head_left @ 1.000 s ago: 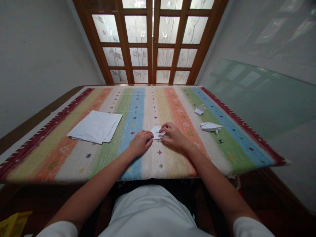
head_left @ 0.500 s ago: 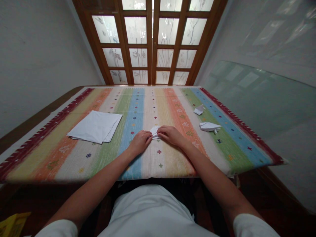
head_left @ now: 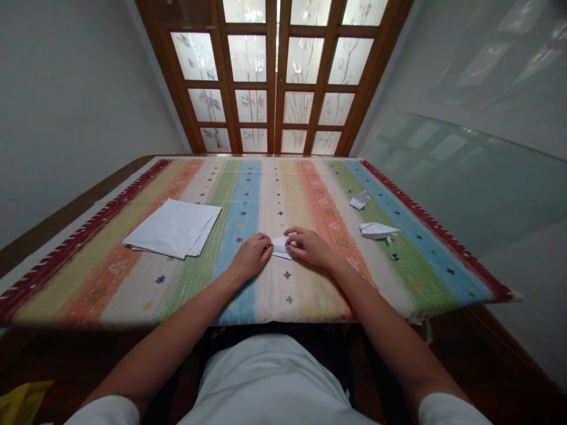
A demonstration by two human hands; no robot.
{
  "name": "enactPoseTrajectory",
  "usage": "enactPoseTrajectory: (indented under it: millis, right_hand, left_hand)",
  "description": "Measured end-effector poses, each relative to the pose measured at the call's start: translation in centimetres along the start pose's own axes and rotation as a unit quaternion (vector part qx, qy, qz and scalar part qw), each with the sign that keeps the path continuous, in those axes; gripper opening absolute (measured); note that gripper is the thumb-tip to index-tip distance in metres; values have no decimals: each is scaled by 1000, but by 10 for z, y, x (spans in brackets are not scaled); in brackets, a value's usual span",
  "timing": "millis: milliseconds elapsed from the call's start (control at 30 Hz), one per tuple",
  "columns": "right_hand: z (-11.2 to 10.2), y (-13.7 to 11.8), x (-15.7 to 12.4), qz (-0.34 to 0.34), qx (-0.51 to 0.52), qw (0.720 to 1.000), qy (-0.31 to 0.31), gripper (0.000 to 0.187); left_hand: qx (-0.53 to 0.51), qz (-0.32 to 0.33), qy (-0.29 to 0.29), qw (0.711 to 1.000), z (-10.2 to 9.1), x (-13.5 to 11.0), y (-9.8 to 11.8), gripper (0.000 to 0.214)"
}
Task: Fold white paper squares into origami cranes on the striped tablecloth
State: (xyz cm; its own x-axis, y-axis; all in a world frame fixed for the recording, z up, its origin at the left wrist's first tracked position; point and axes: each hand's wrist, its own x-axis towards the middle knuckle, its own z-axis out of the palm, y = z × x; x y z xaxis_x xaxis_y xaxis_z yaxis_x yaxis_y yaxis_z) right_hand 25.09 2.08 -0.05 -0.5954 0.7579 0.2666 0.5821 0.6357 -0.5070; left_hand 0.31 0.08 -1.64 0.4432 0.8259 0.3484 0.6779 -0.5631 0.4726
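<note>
A small piece of folded white paper (head_left: pixel 280 248) lies on the striped tablecloth in front of me, between my two hands. My left hand (head_left: pixel 253 255) pinches its left end with thumb and fingertips. On the right end, my right hand (head_left: pixel 309 245) has its thumb and bent fingers closed on the paper. Parts of the paper's ends are hidden under the fingers.
A stack of white paper sheets (head_left: pixel 175 229) lies to the left. Two folded paper figures, one larger (head_left: pixel 377 230) and one smaller (head_left: pixel 359 200), sit to the right. The striped tablecloth (head_left: pixel 283 295) covers the table, with a paned wooden door (head_left: pixel 274 77) behind it.
My right hand has shifted slightly to the right along the folded paper, and more of the paper shows between the hands. The view has tilted a little.
</note>
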Motion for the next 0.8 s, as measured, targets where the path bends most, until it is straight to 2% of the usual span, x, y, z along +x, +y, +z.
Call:
enactPoseTrajectory:
  millis: [100,267,500,800]
  right_hand:
    - [0,1,1,-11,-19,1000,7,15]
    - [2,3,4,-36,-46,998,18,14]
    - [1,2,4,-18,-2,1000,11,15]
    - [2,0,2,-10,2,1000,20,15]
  left_hand:
    - [12,3,13,1000,1,1,1,16]
    - [13,-4,-12,1000,1,2,2,16]
    - [-14,-52,-9,998,-1,4,1,6]
    - [45,19,-4,999,0,4,-3,13]
